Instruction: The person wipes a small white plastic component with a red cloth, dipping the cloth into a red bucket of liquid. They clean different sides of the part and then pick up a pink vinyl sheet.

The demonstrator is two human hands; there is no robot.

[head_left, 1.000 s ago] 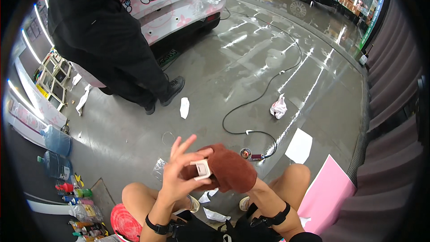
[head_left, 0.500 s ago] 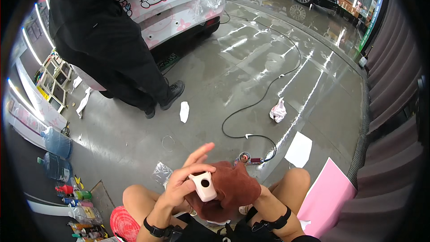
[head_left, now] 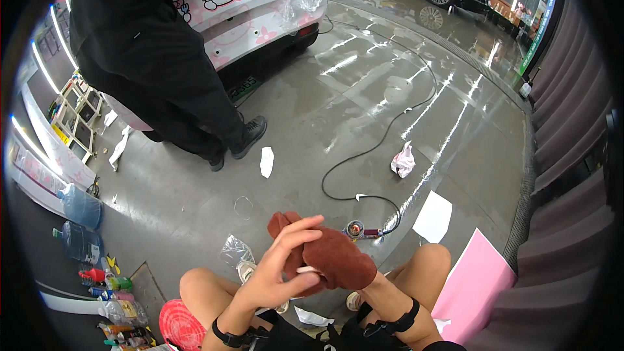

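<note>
A reddish-brown cloth point(head_left: 344, 257) is draped over my right hand point(head_left: 379, 288), hiding its fingers; only the wrist shows past the cloth. My left hand point(head_left: 281, 270) is closed from the left side, its fingers over the cloth and its thumb below. Between thumb and fingers a pale edge of a small plastic part point(head_left: 307, 270) peeks out, the rest wrapped in the cloth. Both hands are held together above my lap, between my knees.
A power tool point(head_left: 356, 229) with a black cord point(head_left: 325, 182) lies ahead. A pink sheet point(head_left: 478, 286) and white paper point(head_left: 433, 216) lie right. Another person in black point(head_left: 162, 71) stands by a white-pink car point(head_left: 253, 19). Water jugs point(head_left: 81, 242) and bottles line the left; a red stool point(head_left: 182, 324) is beside me.
The pale part with a round dark hole, plainly visible before in my left hand, is now mostly covered by the cloth. The cloth has shifted up and left over it.
</note>
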